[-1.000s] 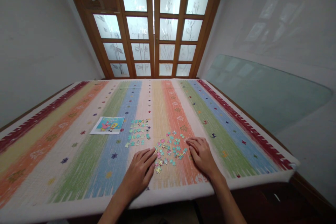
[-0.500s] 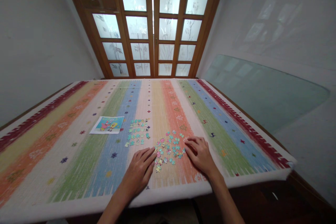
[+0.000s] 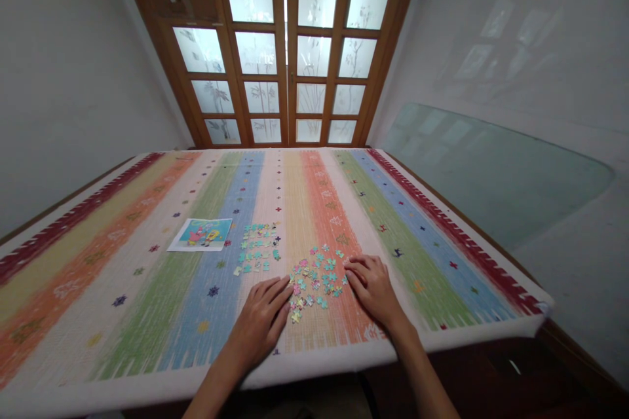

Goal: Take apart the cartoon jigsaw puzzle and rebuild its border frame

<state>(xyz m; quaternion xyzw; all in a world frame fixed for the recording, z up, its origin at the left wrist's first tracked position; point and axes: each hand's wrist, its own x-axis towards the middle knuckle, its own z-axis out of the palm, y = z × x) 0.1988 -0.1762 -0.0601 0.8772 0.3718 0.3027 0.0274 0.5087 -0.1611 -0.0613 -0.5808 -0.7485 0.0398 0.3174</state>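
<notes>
Left hand (image 3: pixel 262 321) lies flat, palm down, fingers extended and holding nothing, its fingertips at the left edge of a loose pile of puzzle pieces (image 3: pixel 315 280). Right hand (image 3: pixel 374 288) rests palm down with fingers slightly curled, gripping nothing, touching the pile's right edge. A second, flatter group of pieces (image 3: pixel 256 248) lies beyond, beside the reference picture (image 3: pixel 200 234), all on a striped cloth (image 3: pixel 147 314).

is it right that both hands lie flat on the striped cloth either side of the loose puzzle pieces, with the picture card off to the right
Not quite. The head view shows the picture card off to the left, beyond the left hand. The rest holds: left hand and right hand lie flat on the striped cloth either side of the loose puzzle pieces.
</notes>
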